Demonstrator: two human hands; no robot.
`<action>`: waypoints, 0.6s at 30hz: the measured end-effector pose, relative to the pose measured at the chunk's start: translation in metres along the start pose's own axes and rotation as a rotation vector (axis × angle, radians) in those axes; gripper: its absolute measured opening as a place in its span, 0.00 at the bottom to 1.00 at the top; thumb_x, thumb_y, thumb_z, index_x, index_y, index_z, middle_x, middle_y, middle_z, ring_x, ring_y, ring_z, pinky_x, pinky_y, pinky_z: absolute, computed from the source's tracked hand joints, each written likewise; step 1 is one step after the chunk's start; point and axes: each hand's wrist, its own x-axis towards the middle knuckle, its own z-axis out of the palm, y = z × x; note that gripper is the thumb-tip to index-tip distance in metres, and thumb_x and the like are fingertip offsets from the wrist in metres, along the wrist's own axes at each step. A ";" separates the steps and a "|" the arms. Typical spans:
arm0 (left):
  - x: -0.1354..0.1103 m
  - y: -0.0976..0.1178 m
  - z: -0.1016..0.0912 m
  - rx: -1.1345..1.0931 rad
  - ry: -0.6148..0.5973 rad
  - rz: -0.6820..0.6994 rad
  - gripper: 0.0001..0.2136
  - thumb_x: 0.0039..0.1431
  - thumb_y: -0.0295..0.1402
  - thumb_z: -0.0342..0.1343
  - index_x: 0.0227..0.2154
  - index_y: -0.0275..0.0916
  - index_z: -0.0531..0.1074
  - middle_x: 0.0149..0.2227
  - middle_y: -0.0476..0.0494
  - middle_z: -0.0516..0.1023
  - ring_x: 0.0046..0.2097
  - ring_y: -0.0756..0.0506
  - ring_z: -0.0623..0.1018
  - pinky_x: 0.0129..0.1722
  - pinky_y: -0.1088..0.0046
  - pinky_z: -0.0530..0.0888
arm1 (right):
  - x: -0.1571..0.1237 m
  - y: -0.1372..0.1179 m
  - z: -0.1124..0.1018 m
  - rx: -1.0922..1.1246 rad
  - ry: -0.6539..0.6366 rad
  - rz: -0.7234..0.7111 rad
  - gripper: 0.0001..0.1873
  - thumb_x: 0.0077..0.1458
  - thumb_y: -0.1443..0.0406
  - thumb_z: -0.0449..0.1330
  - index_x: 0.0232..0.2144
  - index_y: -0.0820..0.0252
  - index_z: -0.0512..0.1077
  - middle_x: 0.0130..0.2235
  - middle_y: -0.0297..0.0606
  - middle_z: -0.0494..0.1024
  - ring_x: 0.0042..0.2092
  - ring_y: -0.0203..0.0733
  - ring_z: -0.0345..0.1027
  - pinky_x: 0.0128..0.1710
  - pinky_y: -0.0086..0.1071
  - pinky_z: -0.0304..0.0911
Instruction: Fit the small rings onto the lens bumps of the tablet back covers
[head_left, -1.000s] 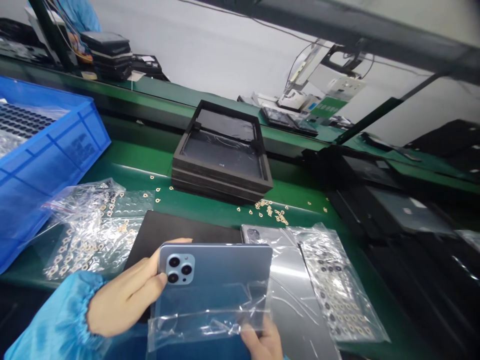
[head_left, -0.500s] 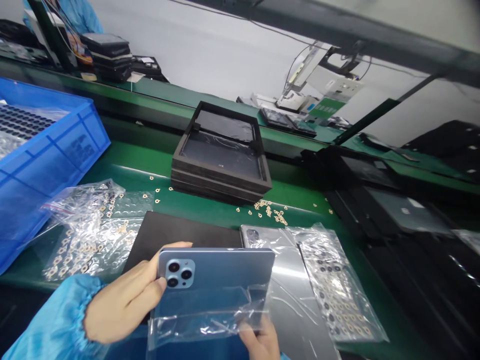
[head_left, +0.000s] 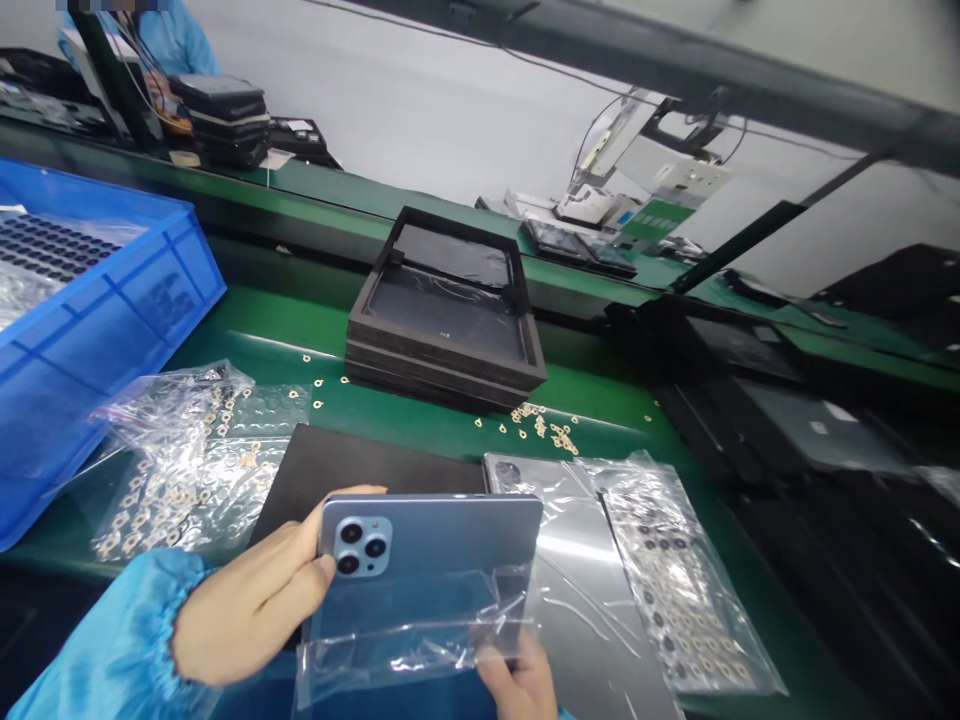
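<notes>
Out past my left fingertips stands a stack of black foam trays [head_left: 446, 366], the top one holding a dark film-covered device, on the glossy green bench [head_left: 600, 425]. Small gold-coloured rings [head_left: 540, 427] lie scattered between that stack and my right fingers. Left of the left fingers I have a crumpled clear plastic bag [head_left: 187, 480] of more rings, and beyond it a blue plastic crate [head_left: 112, 320]. To the right of the right fingers sits a clear bag of ring-shaped parts [head_left: 697, 610].

Closer in, a flat black rectangular sheet [head_left: 375, 455] lies just beyond the left fingers, and a silver-grey tablet under clear film [head_left: 577, 580] lies beside the right ones; both are partly covered by what I'm holding.

That is a metallic blue tablet [head_left: 450, 535], between my two hands, its camera block near the left thumb. My left hand [head_left: 259, 605] is closed on its upper left edge. A creased clear plastic film [head_left: 405, 650] crosses its lower part. My right hand [head_left: 521, 680], slightly blurred, pinches this film at the tablet's lower right; I can't tell whether it also grips the tablet.
</notes>
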 end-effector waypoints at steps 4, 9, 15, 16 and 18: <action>0.001 0.001 0.001 0.024 0.041 0.024 0.23 0.67 0.44 0.36 0.63 0.52 0.55 0.53 0.53 0.74 0.50 0.45 0.74 0.48 0.75 0.73 | 0.000 -0.001 0.000 -0.004 -0.035 0.001 0.25 0.45 0.43 0.63 0.27 0.59 0.79 0.25 0.40 0.80 0.28 0.44 0.72 0.31 0.32 0.68; 0.002 0.000 0.002 0.061 0.054 0.024 0.23 0.67 0.41 0.36 0.63 0.51 0.54 0.51 0.53 0.75 0.47 0.47 0.76 0.47 0.76 0.73 | 0.000 -0.005 0.002 0.002 -0.038 0.044 0.26 0.43 0.43 0.64 0.30 0.59 0.79 0.27 0.40 0.80 0.30 0.46 0.73 0.32 0.33 0.69; 0.004 -0.003 -0.001 0.108 0.029 0.057 0.23 0.68 0.40 0.35 0.65 0.49 0.51 0.50 0.51 0.76 0.45 0.48 0.76 0.48 0.76 0.73 | 0.000 -0.010 0.005 0.016 -0.052 0.072 0.24 0.42 0.44 0.65 0.29 0.58 0.78 0.28 0.40 0.81 0.31 0.47 0.74 0.33 0.33 0.69; 0.005 -0.003 -0.001 0.119 0.040 0.062 0.23 0.68 0.40 0.35 0.64 0.48 0.51 0.51 0.51 0.75 0.46 0.48 0.76 0.48 0.76 0.73 | 0.000 -0.011 0.005 0.019 -0.050 0.078 0.24 0.42 0.44 0.65 0.29 0.58 0.78 0.28 0.40 0.81 0.31 0.48 0.74 0.33 0.33 0.69; 0.005 -0.003 0.000 0.135 0.058 0.074 0.23 0.68 0.40 0.35 0.64 0.47 0.52 0.52 0.50 0.75 0.46 0.48 0.76 0.49 0.76 0.73 | 0.000 -0.011 0.006 0.032 -0.043 0.091 0.25 0.41 0.44 0.66 0.29 0.58 0.78 0.28 0.40 0.81 0.31 0.48 0.75 0.33 0.33 0.70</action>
